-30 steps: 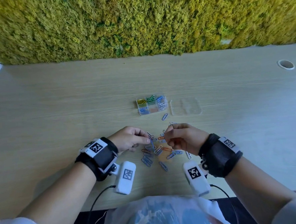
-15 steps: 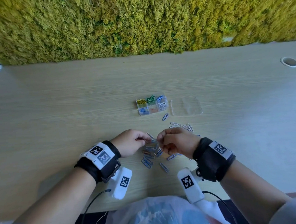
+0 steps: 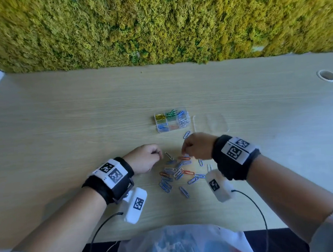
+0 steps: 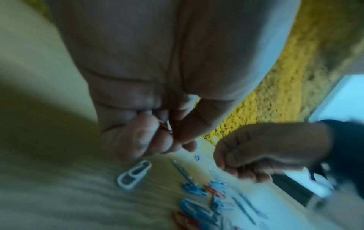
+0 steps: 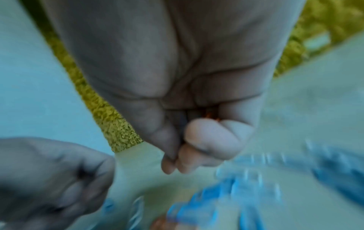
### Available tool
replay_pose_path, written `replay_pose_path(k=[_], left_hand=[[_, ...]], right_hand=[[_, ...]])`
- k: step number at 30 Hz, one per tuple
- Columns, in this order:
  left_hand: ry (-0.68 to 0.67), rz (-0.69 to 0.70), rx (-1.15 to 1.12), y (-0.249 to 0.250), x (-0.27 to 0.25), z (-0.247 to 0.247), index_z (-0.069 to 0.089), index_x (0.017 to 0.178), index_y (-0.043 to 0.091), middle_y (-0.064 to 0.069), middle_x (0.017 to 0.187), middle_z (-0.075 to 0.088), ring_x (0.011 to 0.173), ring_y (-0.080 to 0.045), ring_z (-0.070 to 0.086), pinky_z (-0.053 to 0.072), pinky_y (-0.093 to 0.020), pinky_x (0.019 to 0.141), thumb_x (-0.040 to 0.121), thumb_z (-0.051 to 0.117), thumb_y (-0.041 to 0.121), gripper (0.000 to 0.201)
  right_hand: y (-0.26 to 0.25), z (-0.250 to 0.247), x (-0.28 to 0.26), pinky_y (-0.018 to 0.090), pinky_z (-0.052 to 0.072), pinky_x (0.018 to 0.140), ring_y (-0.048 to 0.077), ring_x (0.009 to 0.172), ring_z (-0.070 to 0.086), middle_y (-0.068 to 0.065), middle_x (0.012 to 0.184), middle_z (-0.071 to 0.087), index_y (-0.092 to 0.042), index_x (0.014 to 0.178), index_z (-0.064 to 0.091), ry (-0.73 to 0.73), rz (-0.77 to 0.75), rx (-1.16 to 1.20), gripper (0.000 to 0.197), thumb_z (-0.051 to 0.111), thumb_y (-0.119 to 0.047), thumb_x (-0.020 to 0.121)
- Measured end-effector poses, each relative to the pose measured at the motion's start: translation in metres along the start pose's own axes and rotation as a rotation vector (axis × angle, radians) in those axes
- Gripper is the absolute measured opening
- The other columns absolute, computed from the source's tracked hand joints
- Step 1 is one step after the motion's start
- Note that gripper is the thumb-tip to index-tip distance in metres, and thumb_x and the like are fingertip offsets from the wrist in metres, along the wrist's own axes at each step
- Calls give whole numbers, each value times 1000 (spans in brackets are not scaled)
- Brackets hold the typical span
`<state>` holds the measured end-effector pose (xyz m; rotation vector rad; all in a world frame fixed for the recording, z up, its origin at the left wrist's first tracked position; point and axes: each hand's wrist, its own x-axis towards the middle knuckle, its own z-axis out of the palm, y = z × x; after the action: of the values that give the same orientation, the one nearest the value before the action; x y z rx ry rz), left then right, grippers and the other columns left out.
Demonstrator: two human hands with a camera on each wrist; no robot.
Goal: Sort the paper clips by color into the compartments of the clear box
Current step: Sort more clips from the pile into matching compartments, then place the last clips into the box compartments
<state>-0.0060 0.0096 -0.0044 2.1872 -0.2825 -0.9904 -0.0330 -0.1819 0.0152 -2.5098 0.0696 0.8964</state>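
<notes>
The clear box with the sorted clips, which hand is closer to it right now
Right. The right hand sits just below the clear box's near right corner, over the loose paper clips. The left hand is lower and further left, beside the pile.

Pale wood-grain table (image 3: 64,132), backed along its far edge by a moss wall (image 3: 155,25). Round cable hole (image 3: 327,75) near the far right corner. About mid-surface, a clear box (image 3: 172,121), compartments holding yellow, green, blue, silver and orange clips; clear lid (image 3: 210,125) lying flat just to its right. Toward the near edge, a loose scatter of paper clips (image 3: 179,173), mostly blue, a few orange and silver. One blue clip (image 3: 186,134) apart, between scatter and box.
</notes>
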Motion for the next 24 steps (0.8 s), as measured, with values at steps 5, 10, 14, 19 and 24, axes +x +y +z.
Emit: replay_pose_path(k=[5,10,14,19,24], left_hand=[[12,25,318,3,2,-9,55,93,22,0,94,58,81,-17,55,43,-24,69,87,42,1,25],[95,57,405,15,7,-17,63,107,12,-4,112,63,96,-16,54,39,-20,80,91,42,-1,29],[195,86,419,26,14,-24,64,105,13,-4,109,64,96,-19,57,40,-21,78,91,43,0,29],[269,116,441,40,24,-27,64,99,15,-4,110,64,99,-22,59,45,-26,84,91,45,3,24],[322,176,481,57,37,-24,66,102,14,-9,110,65,98,-26,61,50,-31,85,87,49,-1,26]], right_hand=[[-15,-37,28,30,51,90,24,111,61,6,122,65,-14,117,66,182,7,-350,35,43,-6,92],[-31,-54,51,30,48,87,27,114,59,7,127,59,-18,123,60,283,-65,-429,37,47,-3,92],[-33,-54,59,27,45,73,28,105,61,7,121,59,-22,120,60,295,-81,-438,39,47,0,90],[-27,-53,61,31,49,79,27,106,61,6,119,61,-23,124,57,317,-123,-410,38,54,-4,91],[-6,-55,51,31,50,80,26,97,62,7,106,68,-17,116,63,428,-164,-208,33,53,-2,89]])
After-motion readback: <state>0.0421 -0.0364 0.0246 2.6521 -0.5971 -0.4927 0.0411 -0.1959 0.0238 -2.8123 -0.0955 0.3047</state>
